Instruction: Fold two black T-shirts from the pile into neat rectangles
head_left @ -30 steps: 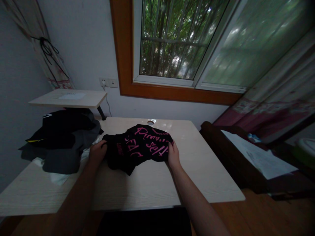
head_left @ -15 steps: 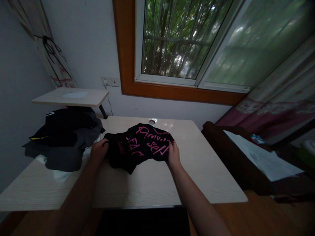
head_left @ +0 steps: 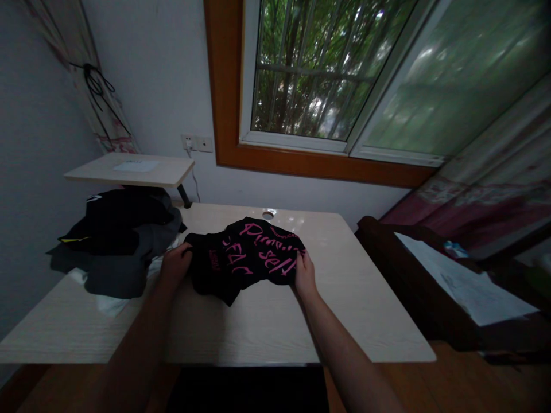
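Observation:
A black T-shirt [head_left: 245, 258] with pink lettering is bunched and folded in the middle of the table, between my two hands. My left hand [head_left: 176, 263] grips its left end, fingers closed on the cloth. At the right end, my right hand [head_left: 305, 272] pinches the edge near the lettering, thumb on top. The shirt's full shape is hidden by its folds. Left of my left hand lies a heap of black and grey clothes [head_left: 116, 235], with some white cloth [head_left: 112, 305] poking out underneath.
A small raised shelf [head_left: 167, 171] with a paper on it stands over the clothes heap. The pale wooden table [head_left: 365, 321] has a round cable hole at its back edge. To the right is dark brown furniture with a white sheet [head_left: 460, 281]. A window is behind.
The whole view has shifted slightly, so the scene sits a little further right. Both hands keep their hold on the T-shirt, which has hardly moved.

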Demonstrator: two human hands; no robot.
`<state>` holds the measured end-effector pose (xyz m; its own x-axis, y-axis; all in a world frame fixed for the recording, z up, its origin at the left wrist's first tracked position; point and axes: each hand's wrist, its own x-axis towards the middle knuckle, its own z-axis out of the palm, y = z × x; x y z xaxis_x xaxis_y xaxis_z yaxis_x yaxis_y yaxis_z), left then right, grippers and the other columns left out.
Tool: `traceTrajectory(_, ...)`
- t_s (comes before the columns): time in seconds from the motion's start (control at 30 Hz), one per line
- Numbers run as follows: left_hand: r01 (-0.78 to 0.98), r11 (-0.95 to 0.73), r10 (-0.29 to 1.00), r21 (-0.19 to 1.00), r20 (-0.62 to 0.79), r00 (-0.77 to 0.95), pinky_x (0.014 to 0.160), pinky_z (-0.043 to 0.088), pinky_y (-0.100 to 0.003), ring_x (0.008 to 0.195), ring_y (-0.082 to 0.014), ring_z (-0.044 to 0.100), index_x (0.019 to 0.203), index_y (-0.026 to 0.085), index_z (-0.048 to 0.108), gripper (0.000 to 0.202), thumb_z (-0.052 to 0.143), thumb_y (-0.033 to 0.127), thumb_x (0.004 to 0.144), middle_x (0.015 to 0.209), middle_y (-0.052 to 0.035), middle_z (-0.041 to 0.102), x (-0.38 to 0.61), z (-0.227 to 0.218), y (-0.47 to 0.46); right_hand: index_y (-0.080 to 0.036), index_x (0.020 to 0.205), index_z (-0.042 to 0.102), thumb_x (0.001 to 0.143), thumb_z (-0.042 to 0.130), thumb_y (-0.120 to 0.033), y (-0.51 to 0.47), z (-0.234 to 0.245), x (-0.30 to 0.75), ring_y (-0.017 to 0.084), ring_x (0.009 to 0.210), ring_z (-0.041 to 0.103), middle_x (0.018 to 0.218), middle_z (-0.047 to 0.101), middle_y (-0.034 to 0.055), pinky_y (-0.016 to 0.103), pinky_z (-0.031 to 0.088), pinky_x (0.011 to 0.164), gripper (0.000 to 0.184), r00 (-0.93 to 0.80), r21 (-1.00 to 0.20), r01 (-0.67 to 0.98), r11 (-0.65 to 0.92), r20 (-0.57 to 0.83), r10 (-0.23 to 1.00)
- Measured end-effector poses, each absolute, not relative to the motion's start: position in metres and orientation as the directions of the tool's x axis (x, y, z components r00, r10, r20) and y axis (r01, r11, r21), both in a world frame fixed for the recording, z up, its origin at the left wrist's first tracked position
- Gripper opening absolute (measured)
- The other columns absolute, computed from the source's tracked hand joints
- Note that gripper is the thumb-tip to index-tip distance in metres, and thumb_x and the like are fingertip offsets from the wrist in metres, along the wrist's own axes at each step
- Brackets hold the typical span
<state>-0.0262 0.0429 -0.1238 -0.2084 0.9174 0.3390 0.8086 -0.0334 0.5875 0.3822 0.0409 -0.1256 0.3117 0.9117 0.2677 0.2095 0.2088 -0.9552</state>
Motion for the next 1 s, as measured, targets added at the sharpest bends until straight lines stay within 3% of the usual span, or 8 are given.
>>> traceTrajectory(0.27, 0.775, -0.031, 0.911, 0.632, 0.336, -0.237, 0.085, 0.053, -0.034, 0.089, -0.0251, 0.071, 0.087, 0.023, 0.072, 0.032, 0.044, 0.034, 0.076, 0.09, -0.004, 0.077, -0.025, -0.123, 0.04, -0.028, 0.128, 0.067, 0.096, 0.05, -0.047, 0.032, -0.118, 0.376, 0.027, 0.101, 0.07, 0.113, 0.076, 0.0042, 0.04, 0.051, 0.094, 0.04, 0.151, -0.916, 0.334, 0.224, 0.287, 0.946)
traceTrajectory(0.43, 0.768, -0.021, 0.928, 0.64, 0.299, -0.224, 0.083, 0.053, -0.034, 0.09, -0.026, 0.071, 0.089, 0.023, 0.071, 0.033, 0.044, 0.034, 0.074, 0.09, -0.005, 0.078, -0.024, -0.119, 0.038, -0.031, 0.133, 0.065, 0.092, 0.056, -0.045, 0.029, -0.113, 0.368, 0.029, 0.087, 0.072, 0.1, 0.079, 0.0031, 0.039, 0.053, 0.085, 0.044, 0.068, -0.893, 0.394, 0.216, 0.263, 0.962)
traceTrajectory(0.6, 0.774, -0.039, 0.935, 0.632, 0.295, -0.194, 0.083, 0.053, -0.035, 0.086, -0.0259, 0.071, 0.09, 0.021, 0.071, 0.034, 0.043, 0.033, 0.074, 0.088, -0.0056, 0.077, -0.024, -0.116, 0.035, -0.03, 0.131, 0.066, 0.092, 0.056, -0.044, 0.031, -0.113, 0.367, 0.028, 0.082, 0.072, 0.095, 0.078, 0.0025, 0.038, 0.053, 0.081, 0.042, 0.056, -0.899, 0.384, 0.212, 0.252, 0.966)
traceTrajectory(1.0, 0.763, 0.013, 0.946, 0.646, 0.24, -0.219, 0.086, 0.054, -0.036, 0.091, -0.0261, 0.07, 0.098, 0.022, 0.072, 0.035, 0.046, 0.032, 0.077, 0.095, -0.0053, 0.077, -0.026, -0.12, 0.032, -0.032, 0.123, 0.07, 0.087, 0.062, -0.04, 0.029, -0.108, 0.365, 0.029, 0.086, 0.071, 0.094, 0.079, 0.0001, 0.04, 0.052, 0.088, 0.038, 0.115, -0.942, 0.29, 0.171, 0.212, 0.971)
